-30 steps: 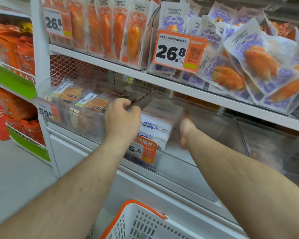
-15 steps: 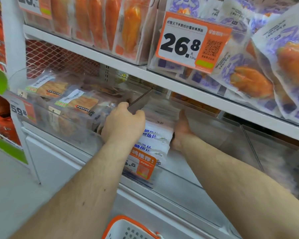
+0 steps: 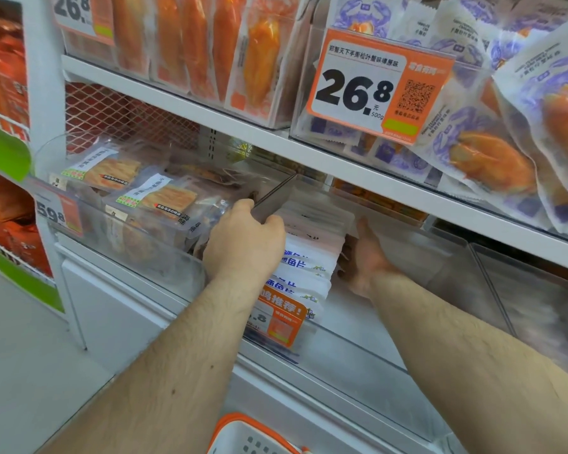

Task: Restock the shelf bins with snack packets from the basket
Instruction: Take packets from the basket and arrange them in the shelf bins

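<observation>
A row of white snack packets (image 3: 309,257) with blue print stands in a clear shelf bin (image 3: 391,329) on the middle shelf. My left hand (image 3: 243,244) curls over the left end of the row, fingers hooked at the clear divider (image 3: 273,199). My right hand (image 3: 363,257) presses flat against the right side of the row, fingers reaching into the bin. The orange-rimmed white basket (image 3: 243,434) shows only its top edge at the bottom of the view.
The left bin (image 3: 128,224) holds brownish packets behind a 59.8 tag. The upper shelf (image 3: 276,139) carries orange and purple-printed packets and a 26.8 tag (image 3: 377,90). An orange tag (image 3: 281,322) hangs on the bin front. A second clear divider (image 3: 492,290) stands right.
The view has moved closer and tilted up, so the basket has slid nearly out of sight. My right hand has pushed further in against the packets; my left hand stays in place.
</observation>
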Demonstrator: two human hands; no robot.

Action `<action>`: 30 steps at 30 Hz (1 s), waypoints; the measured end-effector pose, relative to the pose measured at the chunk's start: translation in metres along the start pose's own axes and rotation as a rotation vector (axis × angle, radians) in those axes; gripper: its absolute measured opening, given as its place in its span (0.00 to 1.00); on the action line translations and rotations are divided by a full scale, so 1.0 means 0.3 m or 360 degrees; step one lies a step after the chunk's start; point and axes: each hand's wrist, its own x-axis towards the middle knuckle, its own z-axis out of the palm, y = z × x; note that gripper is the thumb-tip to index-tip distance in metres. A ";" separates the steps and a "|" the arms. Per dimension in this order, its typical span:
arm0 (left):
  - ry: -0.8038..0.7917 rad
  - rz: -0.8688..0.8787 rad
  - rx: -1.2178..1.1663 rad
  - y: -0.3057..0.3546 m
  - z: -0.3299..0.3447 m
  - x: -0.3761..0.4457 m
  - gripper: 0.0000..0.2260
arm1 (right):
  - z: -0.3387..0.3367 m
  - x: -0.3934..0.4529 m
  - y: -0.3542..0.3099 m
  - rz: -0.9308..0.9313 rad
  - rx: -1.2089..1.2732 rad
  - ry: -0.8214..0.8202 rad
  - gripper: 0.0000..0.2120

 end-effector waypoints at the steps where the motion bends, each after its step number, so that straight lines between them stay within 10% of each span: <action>1: 0.0004 -0.0004 -0.0008 -0.003 0.000 0.003 0.23 | 0.001 -0.006 -0.007 -0.0002 0.0038 0.0093 0.41; 4: -0.0009 0.0004 -0.0037 -0.012 -0.004 0.001 0.22 | -0.007 0.014 -0.017 -0.0078 0.0207 0.0288 0.24; 30: -0.0112 -0.0057 -0.0270 -0.018 -0.033 0.002 0.21 | 0.096 -0.182 -0.016 0.0360 0.0339 -0.0097 0.41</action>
